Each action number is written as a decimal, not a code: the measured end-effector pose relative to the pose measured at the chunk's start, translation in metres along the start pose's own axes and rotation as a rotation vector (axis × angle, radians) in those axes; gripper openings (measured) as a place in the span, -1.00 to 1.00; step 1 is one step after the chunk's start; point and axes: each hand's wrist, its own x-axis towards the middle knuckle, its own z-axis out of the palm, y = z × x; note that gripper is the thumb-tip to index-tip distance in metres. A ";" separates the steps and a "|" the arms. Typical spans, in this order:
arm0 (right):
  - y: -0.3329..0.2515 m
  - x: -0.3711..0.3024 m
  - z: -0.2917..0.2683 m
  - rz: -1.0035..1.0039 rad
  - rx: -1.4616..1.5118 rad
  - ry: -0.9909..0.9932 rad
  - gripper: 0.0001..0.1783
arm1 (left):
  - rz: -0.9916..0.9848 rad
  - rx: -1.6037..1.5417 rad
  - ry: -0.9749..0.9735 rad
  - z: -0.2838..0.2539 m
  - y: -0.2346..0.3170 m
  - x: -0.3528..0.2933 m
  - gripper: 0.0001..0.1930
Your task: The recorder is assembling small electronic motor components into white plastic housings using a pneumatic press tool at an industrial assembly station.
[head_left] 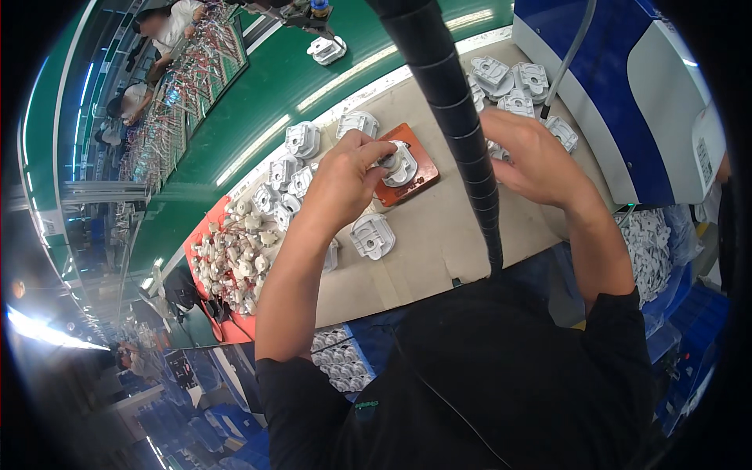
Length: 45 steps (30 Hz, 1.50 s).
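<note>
My left hand (345, 176) has its fingertips pinched on a small part at the top of a grey moulded housing (401, 166) that sits in an orange-brown fixture plate (423, 168) on the cardboard-covered bench. My right hand (533, 157) reaches toward a pile of grey housings (509, 86) at the back right; whether it holds one is hidden by its own back and by a black ribbed hose (458, 125) hanging in front. One grey housing (372, 236) lies loose near my left wrist.
A red tray (205, 229) of small white parts with wires lies at the left. More grey housings (294, 160) line the edge of the green conveyor (258, 102). A blue and white machine (634, 86) stands at the right. Other people work far along the line (168, 27).
</note>
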 end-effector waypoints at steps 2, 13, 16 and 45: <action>-0.005 0.027 0.000 0.038 -0.047 0.061 -0.64 | 0.012 0.001 0.003 0.001 -0.008 -0.001 -0.66; 0.181 0.327 0.081 -0.294 -0.304 -0.052 -0.30 | 0.031 -0.138 0.067 0.020 -0.027 -0.005 -0.60; 0.154 0.354 0.127 -0.278 -0.100 -0.071 -0.20 | 0.005 -0.193 0.088 0.022 -0.027 -0.020 -0.65; 0.013 0.149 -0.089 0.121 -0.457 -0.091 -0.68 | -0.111 -0.233 0.165 0.035 -0.029 -0.021 -0.62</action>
